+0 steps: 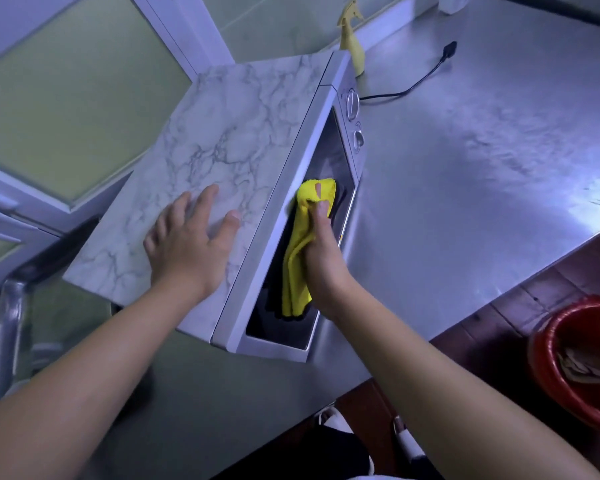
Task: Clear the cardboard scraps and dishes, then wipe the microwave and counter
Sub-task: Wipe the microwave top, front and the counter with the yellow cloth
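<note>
Hands: left point(191, 244) spread by microwave point(239, 133) top edge | right point(321, 251) pinching cloth point(297, 271), seemingly against door point(336, 157)

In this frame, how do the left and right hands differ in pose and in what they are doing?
The left hand lies flat, fingers spread, on the marbled top of the microwave; the right hand is curled. The left hand holds nothing; the right hand grips a yellow cloth against the door. Both are at the microwave.

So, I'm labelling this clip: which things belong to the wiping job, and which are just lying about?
Job: microwave, yellow cloth, right hand, left hand, counter.
Lying about: spray bottle, black cable, red bucket.
</note>
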Motion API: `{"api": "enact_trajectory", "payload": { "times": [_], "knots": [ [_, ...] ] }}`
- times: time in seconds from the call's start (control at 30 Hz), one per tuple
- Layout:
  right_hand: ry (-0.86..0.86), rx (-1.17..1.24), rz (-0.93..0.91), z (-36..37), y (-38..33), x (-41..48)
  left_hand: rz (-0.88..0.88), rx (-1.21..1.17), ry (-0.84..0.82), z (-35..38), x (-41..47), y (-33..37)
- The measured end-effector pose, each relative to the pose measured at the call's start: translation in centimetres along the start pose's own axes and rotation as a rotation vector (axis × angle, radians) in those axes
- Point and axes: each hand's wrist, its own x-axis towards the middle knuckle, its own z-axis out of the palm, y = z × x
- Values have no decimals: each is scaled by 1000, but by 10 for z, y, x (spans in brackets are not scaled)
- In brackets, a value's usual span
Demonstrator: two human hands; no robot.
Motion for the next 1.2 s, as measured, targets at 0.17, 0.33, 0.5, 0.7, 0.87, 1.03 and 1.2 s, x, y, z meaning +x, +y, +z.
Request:
{"api": "enact_trajectory", "payload": {
  "times": [0.17, 0.33, 0.5, 0.7, 0.87, 1.03, 1.2],
  "knots": [
    [53, -128, -147, 33, 8, -50, 0, -7, 10, 0, 0, 0],
    [-25, -225, -127, 40, 38, -88, -19, -11, 3, 1, 2, 0],
    [-305, -324, -144, 12, 78, -135, -27, -27, 3, -1, 1, 0],
    [-164, 191, 396, -63, 45, -120, -16, -18, 17, 0, 0, 1],
    [236, 233, 297, -103, 1, -73, -2, -9, 30, 1, -1, 0],
    [165, 183, -88, -81, -44, -23, 2, -14, 38, -1, -1, 1],
    [-156, 76, -313, -20, -61, 3, -12, -20, 28, -1, -1, 2]
  ]
}}
